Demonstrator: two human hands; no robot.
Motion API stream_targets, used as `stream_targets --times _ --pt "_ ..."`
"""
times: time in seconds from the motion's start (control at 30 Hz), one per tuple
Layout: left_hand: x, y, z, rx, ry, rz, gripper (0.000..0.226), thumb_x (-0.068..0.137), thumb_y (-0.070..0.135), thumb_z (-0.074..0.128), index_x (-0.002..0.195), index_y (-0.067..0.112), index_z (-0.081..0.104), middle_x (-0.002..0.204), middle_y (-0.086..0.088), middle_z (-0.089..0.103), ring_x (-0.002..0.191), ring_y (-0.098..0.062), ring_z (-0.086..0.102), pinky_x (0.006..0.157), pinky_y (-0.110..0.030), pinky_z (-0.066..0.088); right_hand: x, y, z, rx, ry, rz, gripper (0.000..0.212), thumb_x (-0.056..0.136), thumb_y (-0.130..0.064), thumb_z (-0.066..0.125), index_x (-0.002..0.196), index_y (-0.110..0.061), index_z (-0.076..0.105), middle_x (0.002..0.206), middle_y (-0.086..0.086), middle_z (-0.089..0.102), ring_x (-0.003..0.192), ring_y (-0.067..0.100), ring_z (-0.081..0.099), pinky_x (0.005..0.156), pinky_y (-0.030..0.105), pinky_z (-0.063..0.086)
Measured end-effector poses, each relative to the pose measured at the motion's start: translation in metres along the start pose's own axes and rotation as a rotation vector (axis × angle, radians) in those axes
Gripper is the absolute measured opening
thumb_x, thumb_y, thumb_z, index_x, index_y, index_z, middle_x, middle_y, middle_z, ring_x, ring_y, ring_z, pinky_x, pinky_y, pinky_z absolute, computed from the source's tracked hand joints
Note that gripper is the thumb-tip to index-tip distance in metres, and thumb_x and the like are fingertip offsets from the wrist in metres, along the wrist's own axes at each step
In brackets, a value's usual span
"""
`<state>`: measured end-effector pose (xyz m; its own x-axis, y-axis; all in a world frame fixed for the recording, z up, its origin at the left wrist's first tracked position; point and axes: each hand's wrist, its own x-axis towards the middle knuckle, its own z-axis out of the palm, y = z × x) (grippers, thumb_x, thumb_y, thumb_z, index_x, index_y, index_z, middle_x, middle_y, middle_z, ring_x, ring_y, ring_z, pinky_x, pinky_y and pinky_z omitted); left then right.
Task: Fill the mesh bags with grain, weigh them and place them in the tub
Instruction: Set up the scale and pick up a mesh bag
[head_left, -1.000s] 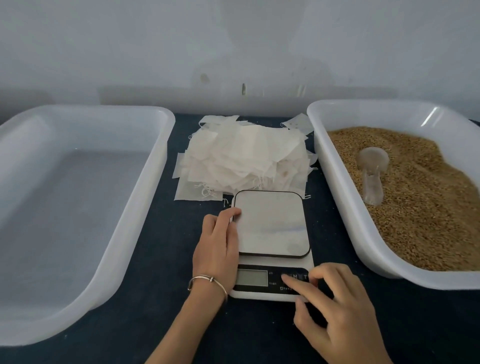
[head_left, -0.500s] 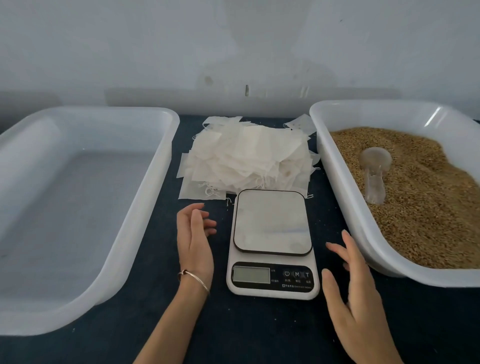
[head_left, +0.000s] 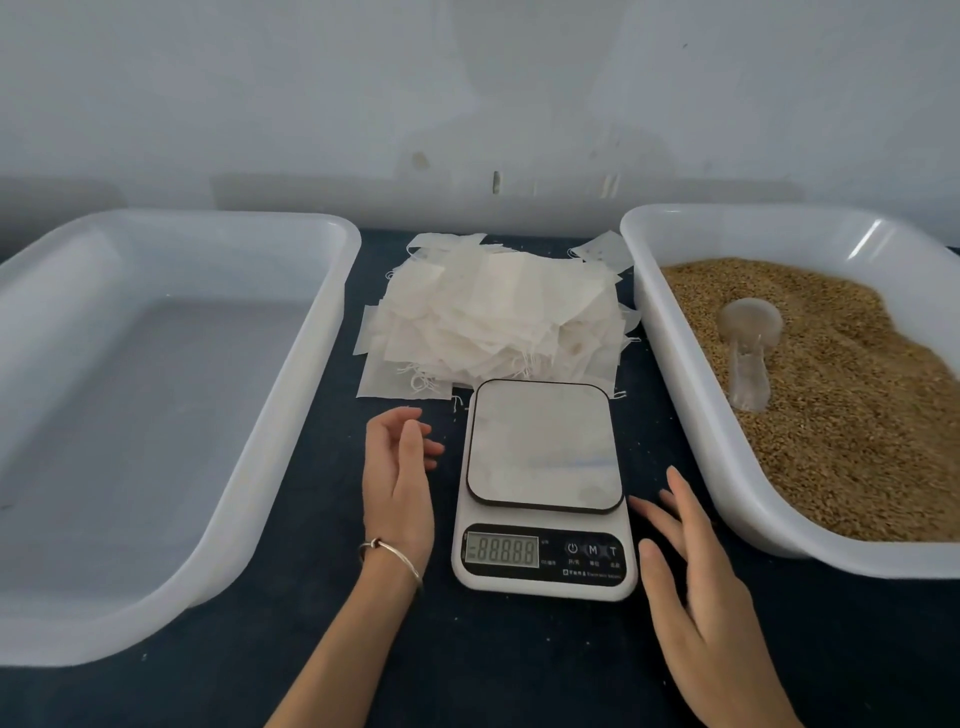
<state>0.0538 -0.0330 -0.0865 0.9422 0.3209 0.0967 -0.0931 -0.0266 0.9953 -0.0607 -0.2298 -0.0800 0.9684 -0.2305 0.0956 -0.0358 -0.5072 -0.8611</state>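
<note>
A white kitchen scale (head_left: 543, 483) sits at the table's centre, its display lit with a row of eights and its platform bare. Behind it lies a heap of white mesh bags (head_left: 498, 317). On the right, a white tub (head_left: 675, 332) holds brown grain (head_left: 857, 415) with a clear plastic scoop (head_left: 748, 353) lying in it. On the left stands a white tub (head_left: 291, 395) with nothing in it. My left hand (head_left: 397, 483) hovers just left of the scale, fingers relaxed, holding nothing. My right hand (head_left: 696, 571) is beside the scale's right edge, fingers straight, also holding nothing.
The table (head_left: 467, 665) has a dark blue cover. A pale wall (head_left: 467, 104) rises right behind the tubs. A thin metal bangle (head_left: 389, 553) circles my left wrist. A few stray grains lie on the cover near the scale.
Both hands left the scale: the left came off the platform, the right off the buttons. They now flank it, and the display has lit up.
</note>
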Motion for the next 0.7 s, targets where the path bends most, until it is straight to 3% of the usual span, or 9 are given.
stream_targets --times 0.1,0.27,0.47,0.7 --pt "-0.0010 0.0014 0.0006 0.017 -0.025 0.007 0.020 0.101 0.013 0.041 0.097 0.027 0.054 0.091 0.002 0.059 0.072 -0.002 0.060 0.069 -0.016 0.049 0.0010 0.0007 0.0001 -0.023 -0.013 -0.009 0.067 0.085 -0.049 0.038 0.149 -0.037 0.018 0.131 -0.028 0.048 0.125 -0.023 0.030 0.104 0.021 0.029" --pt "-0.0041 0.0041 0.0023 0.099 -0.088 0.032 0.018 0.100 0.016 0.041 0.098 0.030 0.052 0.091 0.005 0.059 0.072 -0.004 0.062 0.069 -0.012 0.047 0.0016 0.0006 0.0002 -0.058 -0.039 -0.030 0.064 0.086 -0.046 0.038 0.147 -0.039 0.018 0.128 -0.036 0.044 0.125 -0.025 0.027 0.100 -0.001 0.019" --pt "-0.0062 0.0045 0.0042 0.209 -0.134 0.010 0.012 0.097 0.022 0.045 0.099 0.033 0.050 0.087 0.014 0.060 0.073 -0.002 0.062 0.065 -0.011 0.044 0.0006 0.0017 -0.0005 -0.078 -0.063 -0.039 0.064 0.087 -0.046 0.038 0.147 -0.039 0.017 0.132 -0.036 0.041 0.129 -0.021 0.026 0.103 0.001 0.017" --pt "-0.0070 0.0047 0.0030 0.265 -0.136 -0.009 0.012 0.097 0.026 0.044 0.106 0.028 0.052 0.089 0.017 0.060 0.074 0.001 0.063 0.065 -0.015 0.041 0.0001 0.0030 -0.0010 -0.081 -0.074 -0.058 0.062 0.087 -0.047 0.036 0.146 -0.042 0.016 0.135 -0.035 0.040 0.132 -0.015 0.029 0.104 0.019 0.028"
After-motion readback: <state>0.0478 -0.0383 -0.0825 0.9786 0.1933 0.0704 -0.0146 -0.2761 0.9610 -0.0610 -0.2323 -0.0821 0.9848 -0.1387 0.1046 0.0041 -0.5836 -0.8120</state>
